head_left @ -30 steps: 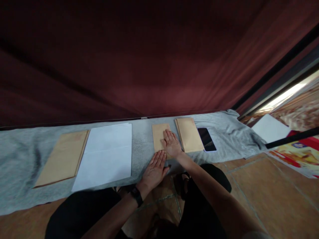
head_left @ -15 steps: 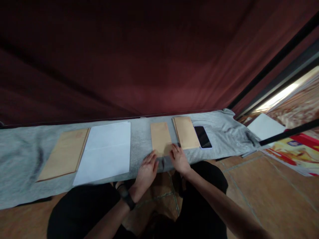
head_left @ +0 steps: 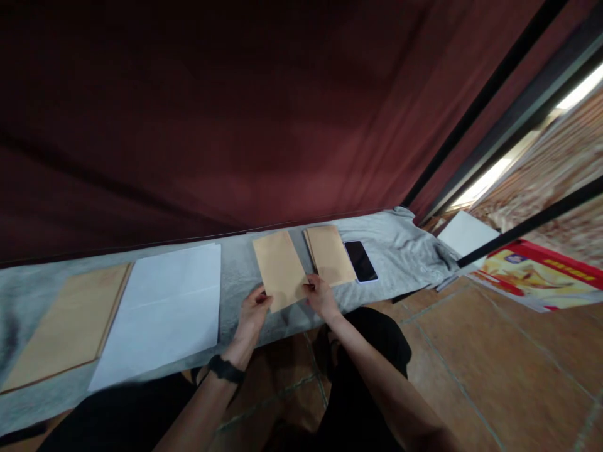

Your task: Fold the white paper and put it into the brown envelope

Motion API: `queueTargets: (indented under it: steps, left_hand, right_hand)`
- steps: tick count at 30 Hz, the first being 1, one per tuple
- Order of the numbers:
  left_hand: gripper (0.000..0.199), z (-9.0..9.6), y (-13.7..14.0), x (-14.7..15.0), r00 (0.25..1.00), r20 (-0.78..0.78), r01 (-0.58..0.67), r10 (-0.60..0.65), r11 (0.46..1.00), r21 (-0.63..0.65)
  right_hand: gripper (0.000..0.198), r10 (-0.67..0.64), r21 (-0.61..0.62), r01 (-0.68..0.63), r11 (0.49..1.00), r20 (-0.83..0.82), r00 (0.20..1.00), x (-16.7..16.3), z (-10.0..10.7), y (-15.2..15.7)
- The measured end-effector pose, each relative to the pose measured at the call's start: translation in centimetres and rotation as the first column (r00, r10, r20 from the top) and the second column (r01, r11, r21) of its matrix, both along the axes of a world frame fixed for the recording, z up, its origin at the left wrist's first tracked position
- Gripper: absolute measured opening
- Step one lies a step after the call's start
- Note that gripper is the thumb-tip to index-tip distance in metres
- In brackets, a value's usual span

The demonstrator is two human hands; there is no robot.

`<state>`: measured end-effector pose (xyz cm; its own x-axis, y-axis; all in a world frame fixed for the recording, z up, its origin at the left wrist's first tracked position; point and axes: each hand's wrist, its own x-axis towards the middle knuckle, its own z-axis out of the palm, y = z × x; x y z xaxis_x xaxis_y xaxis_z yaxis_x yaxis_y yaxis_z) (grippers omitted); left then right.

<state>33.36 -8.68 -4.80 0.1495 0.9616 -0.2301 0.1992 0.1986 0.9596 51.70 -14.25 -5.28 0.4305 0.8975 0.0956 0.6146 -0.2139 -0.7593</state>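
A brown paper envelope is held by its two lower corners, tilted a little off the grey cloth. My left hand pinches its left corner, with a dark band on that wrist. At the opposite corner, my right hand grips the edge between thumb and fingers. Just right of it lies a small stack of brown envelopes, and beside that a dark-screened phone with a pale rim. White paper sheets lie to the left, partly next to larger brown envelopes.
Grey cloth covers the narrow bench, backed by a dark red curtain. Black frame bars stand at the right. A red and yellow printed box and a white board sit beyond the bench's right end, near the tiled floor.
Both hands have taken hold of the envelope's lower corners and lifted it off the cloth; its printed marks no longer show. The camera view has shifted to the right.
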Motion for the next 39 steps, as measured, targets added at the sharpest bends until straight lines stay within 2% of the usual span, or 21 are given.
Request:
queueTargets:
  steps: [3,7,10,13,20,24,28,31,33,35,36,37,38,39]
  left_hand:
    - [0.031,1.3,0.1,2.0,0.993,0.114,0.018,-0.016,1.0,-0.019]
    - [0.024,2.4,1.1,7.3,0.986,0.131,0.107,-0.105,0.994,-0.011]
    - [0.017,2.2,1.8,11.2,0.981,0.138,0.141,-0.136,0.99,-0.023]
    - [0.013,1.5,2.0,13.5,0.981,0.12,0.157,-0.151,0.987,-0.041]
    - [0.008,-0.4,2.3,14.6,0.983,0.026,0.181,-0.179,0.982,-0.058]
    - [0.013,-0.8,2.8,15.0,0.98,-0.03,0.198,-0.199,0.98,-0.03]
    - [0.013,-0.4,2.6,15.1,0.974,-0.077,0.214,-0.213,0.977,0.014]
    - [0.01,0.2,1.4,13.0,0.972,-0.105,0.217,-0.209,0.974,0.071]
    - [0.017,0.4,0.3,9.6,0.971,-0.15,0.212,-0.186,0.959,0.186]
    - [0.034,0.3,-1.0,4.8,0.933,-0.338,0.288,-0.121,0.813,0.505]
    - [0.041,0.2,-1.5,2.0,0.895,-0.444,0.327,-0.047,0.746,0.58]
    - [0.049,0.1,-2.1,-0.8,0.836,-0.547,0.354,0.051,0.711,0.608]
    - [0.057,0.0,-2.6,-3.7,0.747,-0.646,0.368,0.157,0.712,0.598]
    - [0.063,-0.1,-2.9,-6.3,0.64,-0.723,0.339,0.259,0.75,0.568]
  right_hand:
    - [0.033,-0.054,0.038,0.058,0.998,-0.109,0.993,2.0,1.1,-0.3]
    - [0.037,-0.144,0.05,0.152,0.987,-0.135,0.98,6.0,2.5,-1.5]
    - [0.03,-0.287,0.005,0.287,0.958,0.058,0.956,8.4,3.1,-2.5]
    - [0.029,-0.335,-0.064,0.357,0.932,0.227,0.914,9.4,3.2,-3.2]
    - [0.027,-0.289,-0.225,0.404,0.887,0.411,0.864,8.9,3.3,-3.6]
    - [0.027,-0.275,-0.251,0.405,0.879,0.426,0.862,8.6,3.7,-3.5]
    - [0.028,-0.274,-0.243,0.396,0.886,0.415,0.867,8.4,4.1,-3.5]
    - [0.031,-0.27,-0.153,0.346,0.926,0.373,0.888,8.1,4.1,-3.1]
    - [0.031,-0.224,-0.069,0.257,0.964,0.31,0.924,7.3,3.9,-2.5]
    - [0.031,-0.124,-0.001,0.128,0.992,0.228,0.966,5.8,3.4,-1.8]
    - [0.031,-0.059,0.022,0.056,0.998,0.187,0.981,4.8,3.1,-1.4]
    - [0.031,0.013,0.037,-0.019,0.999,0.152,0.988,3.6,2.8,-1.1]
    - [0.032,0.084,0.047,-0.09,0.995,0.126,0.988,2.3,2.4,-0.8]
    - [0.032,0.152,0.05,-0.158,0.986,0.111,0.982,0.9,2.0,-0.5]
